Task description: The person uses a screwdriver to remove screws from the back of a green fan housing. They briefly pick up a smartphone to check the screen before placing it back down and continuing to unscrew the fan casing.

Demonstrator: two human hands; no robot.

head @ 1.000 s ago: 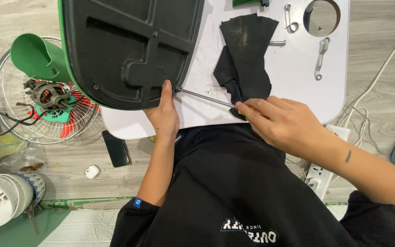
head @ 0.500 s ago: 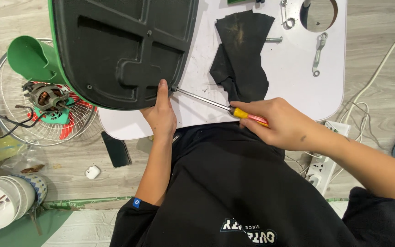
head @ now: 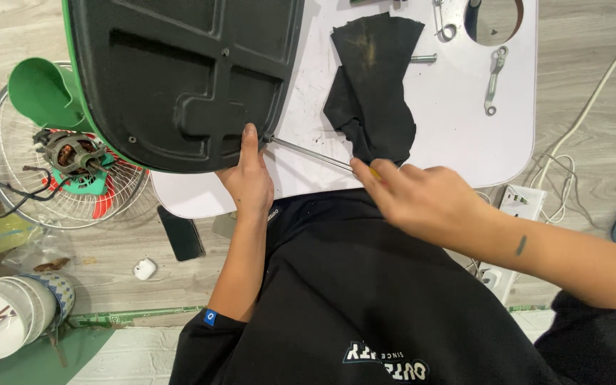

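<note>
A large black plastic base panel (head: 180, 78) with a green rim lies upside down over the left part of a white table (head: 458, 128). My left hand (head: 249, 178) holds its lower right edge, thumb up against the panel. In my right hand (head: 422, 203) is a screwdriver (head: 308, 152); its metal shaft runs up and left, with the tip at the panel's lower right corner. The handle is mostly hidden in my fist.
A crumpled black cloth (head: 376, 85) lies on the table beside the shaft, with wrenches (head: 493, 82) farther back. On the floor at left are a fan guard with motor (head: 73, 164), a green funnel-shaped part (head: 37, 93), a phone (head: 182, 234), bowls (head: 8, 317). A power strip (head: 518, 207) sits at right.
The view has shifted slightly. My right hand has rolled over the screwdriver handle, hiding its yellow and red grip. The left hand stays at the panel edge.
</note>
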